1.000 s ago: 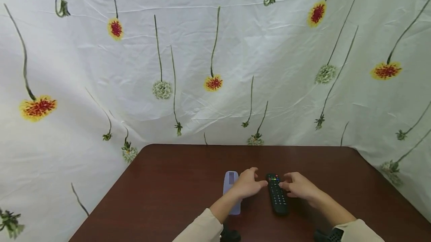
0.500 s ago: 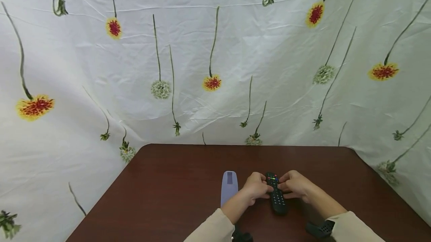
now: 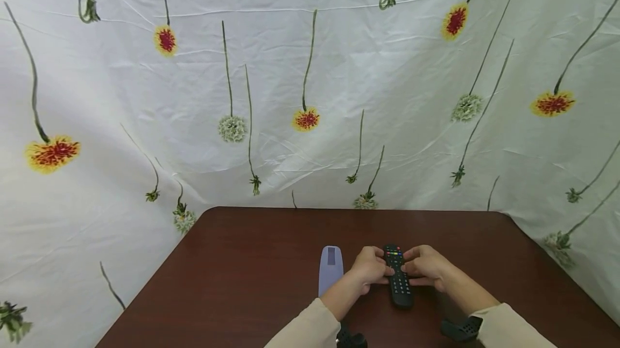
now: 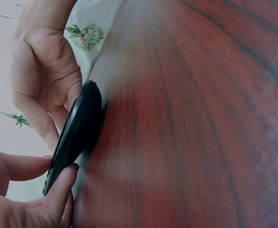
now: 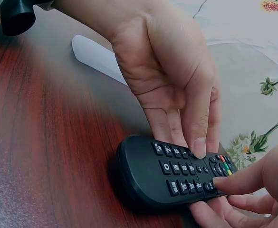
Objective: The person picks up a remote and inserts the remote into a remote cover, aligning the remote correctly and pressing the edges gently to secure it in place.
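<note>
A black remote control [image 3: 400, 286] with coloured buttons at its far end lies between my two hands, keypad facing up. My left hand [image 3: 369, 268] pinches its left edge, thumb on top and fingers at the side. On the opposite edge my right hand [image 3: 428, 267] does the same. In the right wrist view the number keys of the remote control [image 5: 148, 175] show plainly. The left wrist view has it edge-on [image 4: 81, 123], with a dark shadow beneath; whether it is fully off the table cannot be told.
To the left lies a pale purple, elongated object [image 3: 330, 270] with a recess near its far end, partly behind the left forearm. The dark red-brown table [image 3: 252, 262] ends at a white flowered cloth [image 3: 281, 68]. Black straps sit at both wrists.
A second ago both hands hovered beside the remote control, fingers apart. They have since closed onto its two edges, and it has shifted very slightly away from me.
</note>
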Motion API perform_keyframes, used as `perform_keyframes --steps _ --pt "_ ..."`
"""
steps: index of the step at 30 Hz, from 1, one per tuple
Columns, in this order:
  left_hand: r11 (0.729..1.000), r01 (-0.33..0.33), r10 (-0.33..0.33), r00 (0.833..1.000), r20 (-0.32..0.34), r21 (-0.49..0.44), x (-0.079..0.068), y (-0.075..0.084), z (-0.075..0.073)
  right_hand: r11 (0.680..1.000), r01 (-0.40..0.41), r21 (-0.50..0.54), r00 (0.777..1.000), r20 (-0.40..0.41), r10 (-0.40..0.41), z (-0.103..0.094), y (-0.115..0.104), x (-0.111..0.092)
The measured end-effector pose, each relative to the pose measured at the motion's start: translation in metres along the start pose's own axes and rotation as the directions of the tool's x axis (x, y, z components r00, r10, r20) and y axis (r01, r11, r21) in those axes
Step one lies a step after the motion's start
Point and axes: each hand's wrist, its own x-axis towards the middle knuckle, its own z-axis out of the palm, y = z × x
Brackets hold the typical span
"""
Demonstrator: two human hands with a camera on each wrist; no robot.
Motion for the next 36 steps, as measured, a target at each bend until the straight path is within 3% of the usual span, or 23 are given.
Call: perform_keyframes --steps 6,12,22,36 --pt "1.000 0.005 -0.005 1.000 0.006 -0.016 0.002 0.000 0.002 1.000 -0.011 -0.004 1.000 0.000 0.011 -0.004 -0.001 0.000" --pt "0.995 0.039 -0.036 0.999 0.036 -0.091 0.003 0.000 -0.005 1.000 -0.010 0.001 1.000 0.017 0.010 -0.005 -0.006 -0.001" --pt "0.988 0.036 -0.028 0.998 0.053 -0.150 0.004 0.006 -0.010 1.000 0.011 0.024 1.000 0.019 -0.012 -0.007 -0.015 -0.004" --pt "0.986 0.018 -0.008 0.998 0.063 -0.164 0.004 0.021 -0.020 0.999 0.037 0.033 0.999 0.031 -0.038 -0.009 -0.031 -0.005"
